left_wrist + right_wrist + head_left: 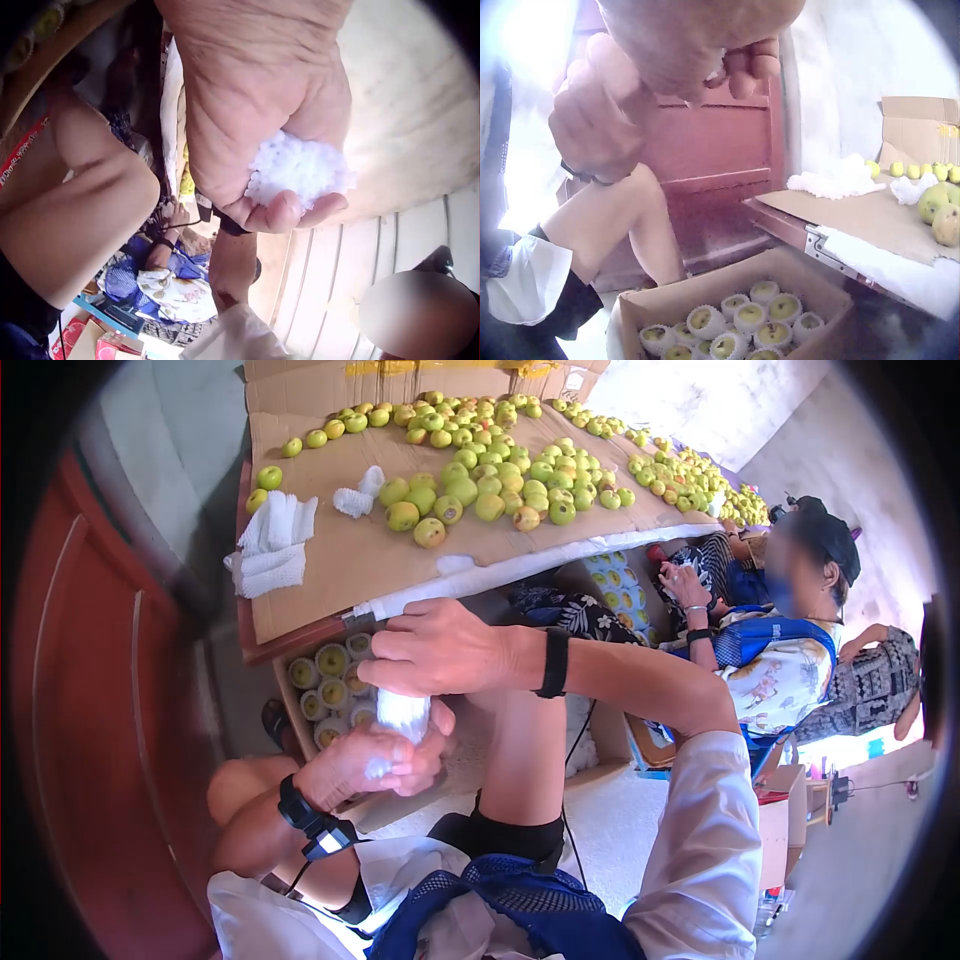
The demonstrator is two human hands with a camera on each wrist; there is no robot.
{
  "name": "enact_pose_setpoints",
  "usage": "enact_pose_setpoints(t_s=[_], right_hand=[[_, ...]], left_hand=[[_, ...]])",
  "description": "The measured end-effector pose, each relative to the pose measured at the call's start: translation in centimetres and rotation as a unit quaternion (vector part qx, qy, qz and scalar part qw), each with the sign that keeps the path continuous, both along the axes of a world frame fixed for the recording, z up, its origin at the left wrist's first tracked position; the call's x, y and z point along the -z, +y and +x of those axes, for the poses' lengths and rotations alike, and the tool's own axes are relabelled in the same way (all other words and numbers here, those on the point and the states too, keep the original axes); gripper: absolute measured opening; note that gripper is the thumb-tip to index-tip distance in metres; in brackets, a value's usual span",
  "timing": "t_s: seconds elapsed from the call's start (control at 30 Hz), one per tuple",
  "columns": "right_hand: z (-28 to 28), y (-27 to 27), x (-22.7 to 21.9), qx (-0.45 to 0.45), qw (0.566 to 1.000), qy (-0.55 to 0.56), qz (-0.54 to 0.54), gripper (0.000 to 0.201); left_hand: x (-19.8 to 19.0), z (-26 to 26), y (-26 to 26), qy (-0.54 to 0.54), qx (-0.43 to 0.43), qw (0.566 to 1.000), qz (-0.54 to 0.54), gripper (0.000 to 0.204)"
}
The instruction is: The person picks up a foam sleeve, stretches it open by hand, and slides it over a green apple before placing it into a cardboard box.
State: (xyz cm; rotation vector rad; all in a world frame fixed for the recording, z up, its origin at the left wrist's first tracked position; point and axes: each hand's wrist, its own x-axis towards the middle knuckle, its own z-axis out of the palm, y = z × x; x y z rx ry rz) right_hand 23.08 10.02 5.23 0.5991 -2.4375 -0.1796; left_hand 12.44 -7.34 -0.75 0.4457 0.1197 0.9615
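Note:
A white foam net sleeve [403, 716] spans the space between the two hands, over the person's lap. My left hand [385, 760] curls its fingers round the lower part of it. In the left wrist view the bunched foam net [296, 171] shows inside the curled fingers; whether a fruit is inside I cannot tell. Just above, my right hand [440, 650] grips the upper end, and a bit of white foam [716, 66] shows at its fingers. Below stands a cardboard box [697, 296] with several green apples [772, 334] in white foam nets.
Many loose green apples [490, 507] lie on a cardboard-covered table [330, 575]. Two piles of foam nets [275, 550] rest at its left end. A red door [110, 710] is on the left. To the right sits another person [770, 650], near a box of netted apples [615, 585].

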Motion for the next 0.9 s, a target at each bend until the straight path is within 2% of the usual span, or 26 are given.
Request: enact_pose_setpoints(t_s=[0.17, 0.37, 0.5, 0.6, 0.73, 0.87, 0.9], right_hand=[[0.1, -0.4, -1.2, -0.027, 0.999, 0.041, 0.012, 0.038], [-0.4, -1.0, -1.7, -0.054, 0.998, 0.025, 0.003, 0.035], [-1.4, -0.8, -1.0, -0.064, 0.998, 0.029, -0.002, 0.026], [-1.4, -0.6, -0.9, -0.053, 0.999, 0.002, -0.010, 0.017], [-0.6, 1.5, 1.4, 0.012, 0.999, -0.051, 0.012, 0.015], [1.4, 1.9, 3.6, 0.098, 0.984, -0.149, 0.007, 0.015], [1.9, 1.8, 4.0, 0.117, 0.978, -0.174, 0.002, 0.015]], left_hand=[[-0.4, 0.9, 0.0, -0.028, 0.024, 0.998, 0.052, 0.059], [0.0, 1.4, -0.4, -0.024, 0.027, 0.997, 0.065, 0.067], [0.2, 0.8, -0.5, 0.020, 0.014, 0.996, 0.089, 0.060], [-0.9, 0.6, -0.9, 0.083, -0.020, 0.995, 0.048, 0.053], [0.0, -1.3, 0.8, 0.112, 0.013, 0.990, -0.083, 0.042], [-0.7, -1.6, 1.4, 0.322, -0.009, 0.943, -0.084, 0.044], [-0.3, -1.6, 1.7, 0.406, -0.003, 0.912, -0.051, 0.048]])
